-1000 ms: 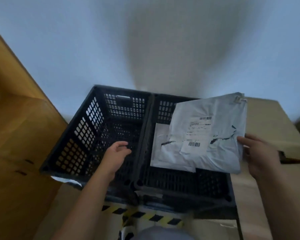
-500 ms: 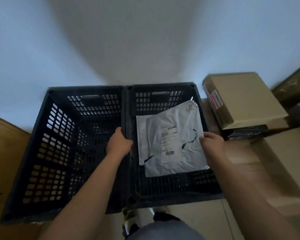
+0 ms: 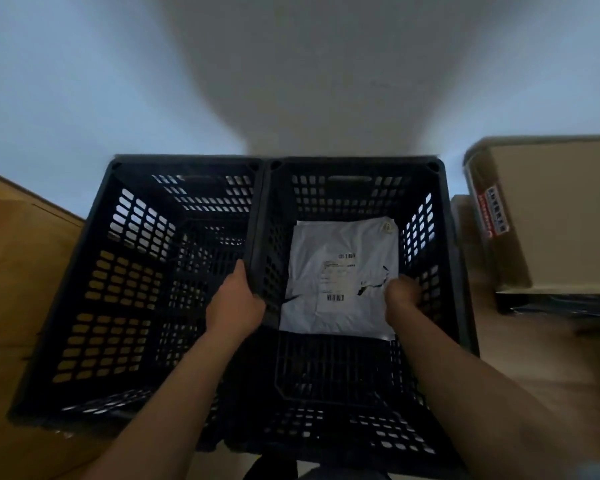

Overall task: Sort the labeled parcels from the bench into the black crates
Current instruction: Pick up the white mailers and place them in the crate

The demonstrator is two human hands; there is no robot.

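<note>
Two black perforated crates stand side by side against the wall. The left crate shows nothing inside. Deep inside the right crate lies a white labeled parcel, a soft mailer bag with barcodes facing up. My right hand reaches down into that crate and holds the parcel's right edge. My left hand grips the shared rim between the two crates. Whether another parcel lies under the white one cannot be told.
A large cardboard box with a red-and-white label sits to the right of the crates on a wooden surface, with a dark flat item under it. Wooden panels flank the left crate. A pale wall rises behind.
My right hand has lowered the white parcel from above the right crate down into it. My left hand moved from inside the left crate onto the middle rim. The view swung right.
</note>
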